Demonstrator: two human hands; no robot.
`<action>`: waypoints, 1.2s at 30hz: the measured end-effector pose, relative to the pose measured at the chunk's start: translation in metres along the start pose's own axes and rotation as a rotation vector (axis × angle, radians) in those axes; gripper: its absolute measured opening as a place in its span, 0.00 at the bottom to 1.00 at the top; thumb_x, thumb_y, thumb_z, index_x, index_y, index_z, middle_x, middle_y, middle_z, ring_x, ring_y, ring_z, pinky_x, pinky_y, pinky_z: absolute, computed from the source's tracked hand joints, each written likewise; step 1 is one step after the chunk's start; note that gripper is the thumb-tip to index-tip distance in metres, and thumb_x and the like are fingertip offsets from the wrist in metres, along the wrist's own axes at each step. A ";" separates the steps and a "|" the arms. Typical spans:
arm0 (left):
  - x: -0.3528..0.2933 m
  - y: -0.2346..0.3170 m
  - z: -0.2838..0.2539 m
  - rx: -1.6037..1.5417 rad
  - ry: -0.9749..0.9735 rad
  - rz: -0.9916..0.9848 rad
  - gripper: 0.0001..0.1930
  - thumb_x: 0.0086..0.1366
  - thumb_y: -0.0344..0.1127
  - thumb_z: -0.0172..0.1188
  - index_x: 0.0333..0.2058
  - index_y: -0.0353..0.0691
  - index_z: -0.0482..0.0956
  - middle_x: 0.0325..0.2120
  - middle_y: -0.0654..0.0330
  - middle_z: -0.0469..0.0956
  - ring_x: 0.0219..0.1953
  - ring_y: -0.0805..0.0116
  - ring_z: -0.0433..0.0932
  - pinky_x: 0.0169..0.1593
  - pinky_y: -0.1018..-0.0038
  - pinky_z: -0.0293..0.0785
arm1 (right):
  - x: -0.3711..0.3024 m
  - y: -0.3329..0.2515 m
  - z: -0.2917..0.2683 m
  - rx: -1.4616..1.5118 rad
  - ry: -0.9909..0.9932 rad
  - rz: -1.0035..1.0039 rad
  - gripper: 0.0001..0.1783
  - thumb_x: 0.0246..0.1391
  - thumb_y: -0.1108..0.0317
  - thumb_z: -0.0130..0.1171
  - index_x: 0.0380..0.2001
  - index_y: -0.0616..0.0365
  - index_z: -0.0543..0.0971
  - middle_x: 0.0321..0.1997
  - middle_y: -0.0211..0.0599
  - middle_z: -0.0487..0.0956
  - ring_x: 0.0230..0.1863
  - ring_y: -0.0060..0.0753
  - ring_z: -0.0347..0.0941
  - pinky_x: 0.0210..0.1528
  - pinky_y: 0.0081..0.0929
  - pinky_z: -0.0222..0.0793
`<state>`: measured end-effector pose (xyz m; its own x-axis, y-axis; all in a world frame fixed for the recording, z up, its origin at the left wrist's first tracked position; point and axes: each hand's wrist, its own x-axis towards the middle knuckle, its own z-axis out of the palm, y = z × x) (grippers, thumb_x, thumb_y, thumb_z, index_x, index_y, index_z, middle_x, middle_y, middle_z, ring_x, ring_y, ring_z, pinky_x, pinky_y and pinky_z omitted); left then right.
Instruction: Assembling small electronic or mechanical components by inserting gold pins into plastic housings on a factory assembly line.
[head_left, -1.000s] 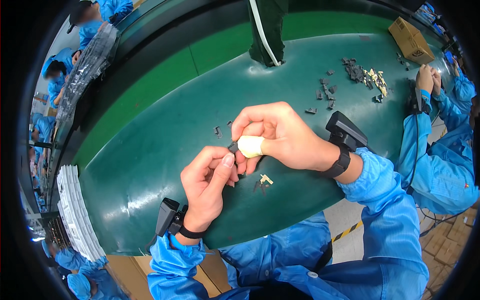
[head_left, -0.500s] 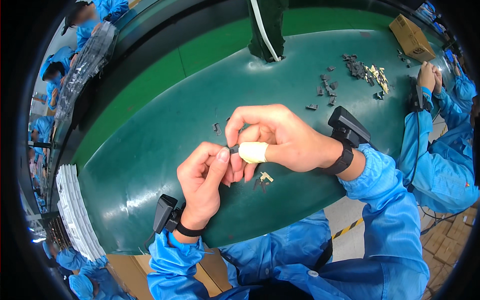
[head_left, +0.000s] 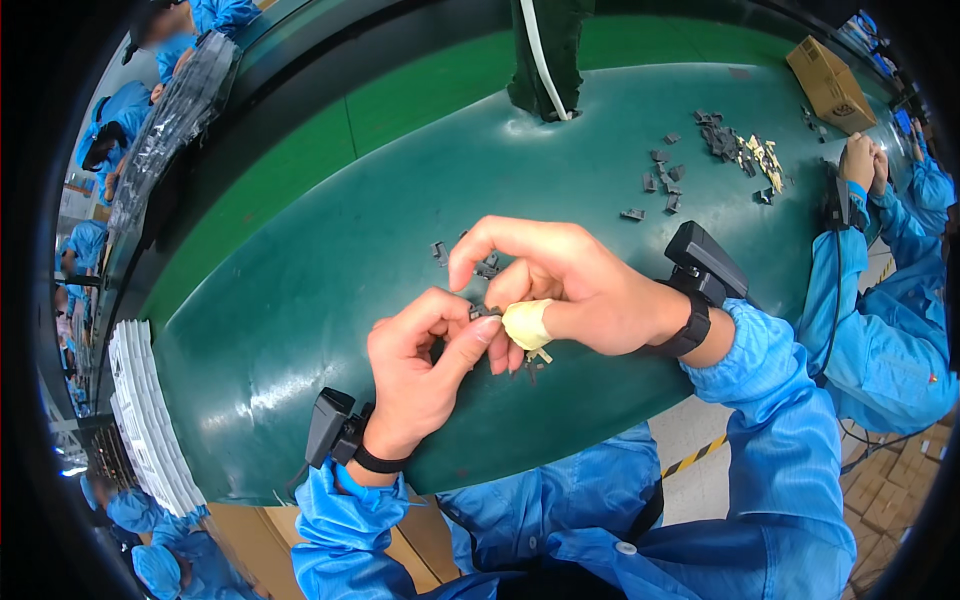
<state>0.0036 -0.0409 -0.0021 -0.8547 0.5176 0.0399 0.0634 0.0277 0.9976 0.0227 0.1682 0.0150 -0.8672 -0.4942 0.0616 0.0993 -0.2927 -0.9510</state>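
Between the fingertips of both hands is a small dark plastic part (head_left: 484, 312), mostly covered by the fingers. My left hand (head_left: 420, 355) pinches it from the left, thumb on the near side. My right hand (head_left: 580, 290) meets it from the right, its thumb wrapped in a pale yellow cover (head_left: 526, 324); the right index finger arches away from the part. Just beyond the hands lie a few dark plastic pieces (head_left: 487, 267), partly hidden by my right hand. Below the right fingers are small cream and dark bits (head_left: 540, 356) on the green table (head_left: 290, 370).
At the far right are a heap of dark parts (head_left: 718, 138), a cream pile (head_left: 762, 160) and a cardboard box (head_left: 828, 85). A co-worker's hands (head_left: 862, 162) are beside the box. A stack of white trays (head_left: 150, 415) stands at the left edge. A post with a white cable (head_left: 545, 60) rises behind.
My left hand has shifted slightly right and its thumb has tilted across the part. The right index finger has lifted away from the part, and the covered thumb has moved a little right and nearer.
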 end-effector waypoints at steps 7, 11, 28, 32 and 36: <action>0.005 -0.001 -0.003 0.464 0.047 0.412 0.08 0.57 0.23 0.70 0.30 0.33 0.77 0.18 0.60 0.75 0.19 0.76 0.73 0.23 0.78 0.65 | 0.004 0.006 0.001 0.141 0.061 0.058 0.10 0.61 0.74 0.51 0.45 0.66 0.70 0.28 0.41 0.81 0.29 0.29 0.82 0.31 0.24 0.80; 0.006 0.002 -0.006 0.667 0.139 0.641 0.10 0.53 0.21 0.71 0.32 0.32 0.78 0.19 0.56 0.76 0.20 0.66 0.77 0.24 0.75 0.69 | 0.005 0.014 -0.003 0.121 0.044 0.033 0.09 0.63 0.72 0.55 0.42 0.67 0.73 0.28 0.42 0.81 0.29 0.29 0.82 0.31 0.23 0.80; 0.002 0.001 -0.011 -0.273 -0.127 0.004 0.07 0.71 0.28 0.55 0.41 0.28 0.75 0.27 0.55 0.80 0.29 0.73 0.79 0.34 0.77 0.76 | 0.005 0.005 -0.010 0.202 0.059 0.003 0.08 0.61 0.73 0.59 0.39 0.69 0.76 0.28 0.44 0.82 0.29 0.33 0.83 0.31 0.26 0.79; 0.002 0.001 -0.005 -0.226 -0.125 -0.005 0.06 0.73 0.28 0.55 0.40 0.29 0.75 0.27 0.57 0.80 0.28 0.76 0.78 0.33 0.80 0.75 | 0.003 0.003 -0.005 0.228 0.082 0.022 0.04 0.58 0.80 0.55 0.36 0.69 0.75 0.27 0.44 0.82 0.27 0.32 0.82 0.29 0.23 0.80; 0.000 -0.001 -0.002 -0.133 -0.065 0.037 0.05 0.72 0.27 0.55 0.39 0.29 0.75 0.27 0.58 0.81 0.27 0.77 0.77 0.31 0.81 0.72 | 0.001 0.011 -0.003 0.088 0.108 -0.044 0.05 0.60 0.79 0.55 0.39 0.69 0.75 0.29 0.42 0.82 0.28 0.29 0.82 0.30 0.23 0.79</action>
<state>0.0025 -0.0425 -0.0034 -0.8176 0.5706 0.0769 0.0214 -0.1033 0.9944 0.0216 0.1669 0.0041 -0.9186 -0.3898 0.0655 0.0981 -0.3854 -0.9175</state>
